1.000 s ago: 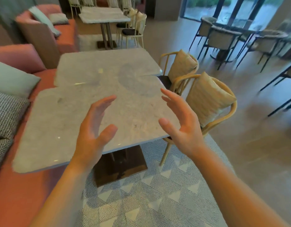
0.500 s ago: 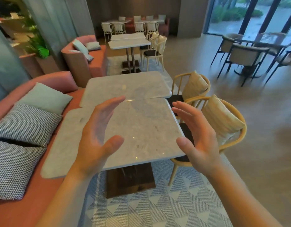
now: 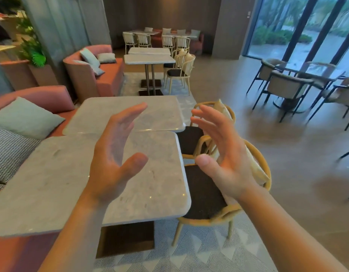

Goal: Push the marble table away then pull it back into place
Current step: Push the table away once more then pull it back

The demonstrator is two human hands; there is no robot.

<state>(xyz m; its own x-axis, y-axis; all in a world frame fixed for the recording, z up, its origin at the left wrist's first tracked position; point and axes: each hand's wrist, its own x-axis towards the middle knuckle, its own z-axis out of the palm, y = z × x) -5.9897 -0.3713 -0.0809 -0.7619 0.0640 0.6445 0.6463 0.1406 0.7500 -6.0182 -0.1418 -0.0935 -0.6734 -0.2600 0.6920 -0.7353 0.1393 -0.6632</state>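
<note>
A grey marble table (image 3: 52, 179) with rounded corners stands in front of me on a dark square base (image 3: 128, 238). A second marble table (image 3: 103, 112) butts against its far edge. My left hand (image 3: 112, 160) hovers above the near table's top, fingers spread, palm facing right. My right hand (image 3: 222, 152) is raised past the table's right edge, over the chairs, fingers apart, palm facing left. Neither hand touches the table or holds anything.
Two wooden chairs with cushions, a near chair (image 3: 214, 195) and a far chair (image 3: 216, 114), sit tucked at the table's right side. A pink sofa (image 3: 42, 99) with pillows runs along the left. A patterned rug (image 3: 189, 252) lies underneath. More tables and chairs stand farther back and to the right.
The view has tilted up and drawn back, so the table appears lower and smaller. Both hands stay raised, open and apart, now higher against the table.
</note>
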